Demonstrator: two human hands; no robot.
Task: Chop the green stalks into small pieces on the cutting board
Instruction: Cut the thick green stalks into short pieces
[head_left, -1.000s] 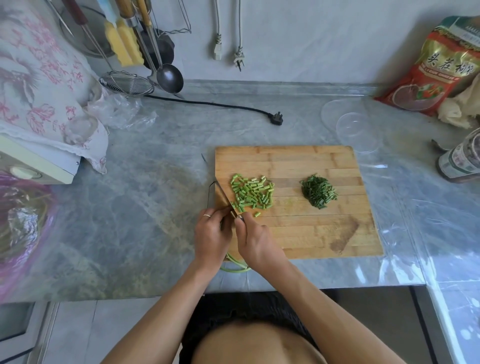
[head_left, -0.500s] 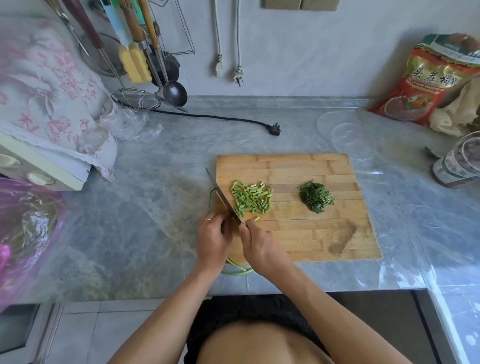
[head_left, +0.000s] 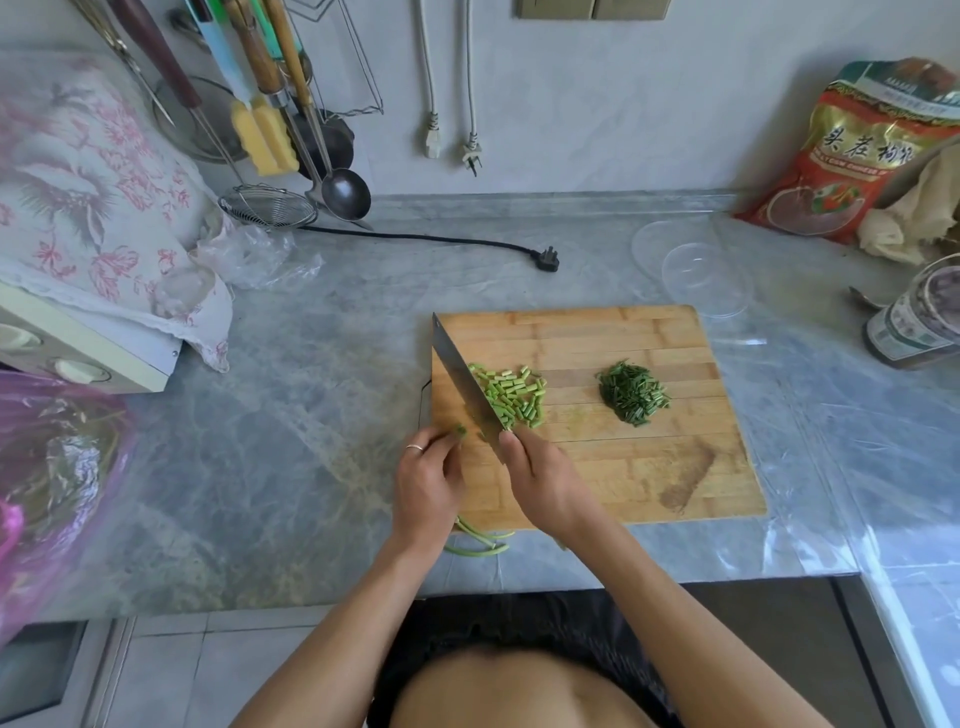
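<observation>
A wooden cutting board (head_left: 623, 467) lies on the grey counter. My left hand (head_left: 428, 483), a ring on one finger, holds a bunch of green stalks (head_left: 475, 540) at the board's near left edge; their cut ends show at my fingertips and their tails curl off the board toward me. My right hand (head_left: 545, 483) grips a cleaver (head_left: 462, 379), its blade tilted and leaning against a pile of pale green chopped pieces (head_left: 511, 397). A darker green chopped pile (head_left: 631, 392) sits to the right.
A clear plastic lid (head_left: 691, 270) lies behind the board, a jar (head_left: 914, 322) and a red bag (head_left: 857, 156) at the right. A black plug and cord (head_left: 545, 258), hanging utensils (head_left: 291, 130) and a cloth-covered appliance (head_left: 88, 218) stand at back left.
The cleaver blade has tilted from nearly edge-on to showing its flat side beside the pale pile. My view has risen slightly. Both hands stay at the board's near left edge.
</observation>
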